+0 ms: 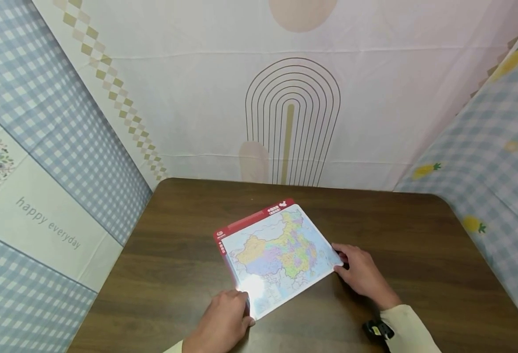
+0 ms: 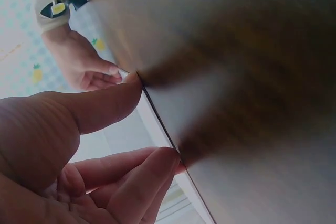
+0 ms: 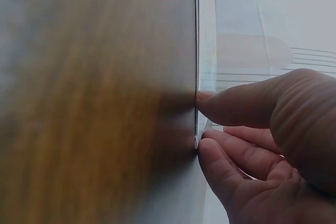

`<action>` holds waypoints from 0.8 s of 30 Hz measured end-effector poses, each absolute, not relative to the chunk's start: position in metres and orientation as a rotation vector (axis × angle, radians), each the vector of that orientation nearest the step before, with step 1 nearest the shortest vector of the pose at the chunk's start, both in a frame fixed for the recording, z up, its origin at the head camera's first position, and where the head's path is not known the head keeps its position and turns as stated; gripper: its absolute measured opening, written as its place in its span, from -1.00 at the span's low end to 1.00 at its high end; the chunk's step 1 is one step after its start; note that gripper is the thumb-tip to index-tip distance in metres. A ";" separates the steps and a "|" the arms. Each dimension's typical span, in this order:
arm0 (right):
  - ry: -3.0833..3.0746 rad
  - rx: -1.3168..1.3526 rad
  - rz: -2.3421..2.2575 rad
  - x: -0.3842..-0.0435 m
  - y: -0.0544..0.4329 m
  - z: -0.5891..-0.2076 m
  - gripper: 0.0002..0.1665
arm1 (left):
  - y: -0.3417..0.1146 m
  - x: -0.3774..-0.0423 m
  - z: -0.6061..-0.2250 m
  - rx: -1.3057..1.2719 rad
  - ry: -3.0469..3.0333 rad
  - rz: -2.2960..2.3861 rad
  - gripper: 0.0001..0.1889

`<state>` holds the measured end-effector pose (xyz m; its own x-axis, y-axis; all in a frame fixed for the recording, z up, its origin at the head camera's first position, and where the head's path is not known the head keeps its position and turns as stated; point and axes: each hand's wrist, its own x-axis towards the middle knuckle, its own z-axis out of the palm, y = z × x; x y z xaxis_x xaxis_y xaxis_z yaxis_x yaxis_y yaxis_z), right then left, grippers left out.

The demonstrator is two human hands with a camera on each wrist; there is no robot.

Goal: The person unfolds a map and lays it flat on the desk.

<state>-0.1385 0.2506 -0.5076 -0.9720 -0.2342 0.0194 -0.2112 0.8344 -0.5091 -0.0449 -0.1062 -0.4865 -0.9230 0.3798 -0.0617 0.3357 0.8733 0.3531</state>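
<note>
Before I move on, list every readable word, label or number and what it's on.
"happy everyday": on the checked cloth at the picture's left.
Map: white characters on its red border, too small to read; likewise any lettering on its face.
Wristband: yellow tag, any marks too blurred.

glare (image 1: 252,285) is hiding some print on the map board (image 1: 281,250); its border lettering (image 1: 274,210) is looking too small to read; beyond it, a beige shape (image 1: 303,13) is running off the head view's top.
</note>
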 end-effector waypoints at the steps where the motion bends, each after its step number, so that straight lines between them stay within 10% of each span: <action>1: 2.968 -0.357 -0.820 -0.140 0.251 -0.508 -0.31 | -0.105 -0.044 -0.486 0.566 2.919 0.502 -0.68; 24: 2.977 -0.319 -0.838 -0.161 0.250 -0.512 -0.38 | -0.096 -0.038 -0.488 0.571 2.973 0.471 -0.62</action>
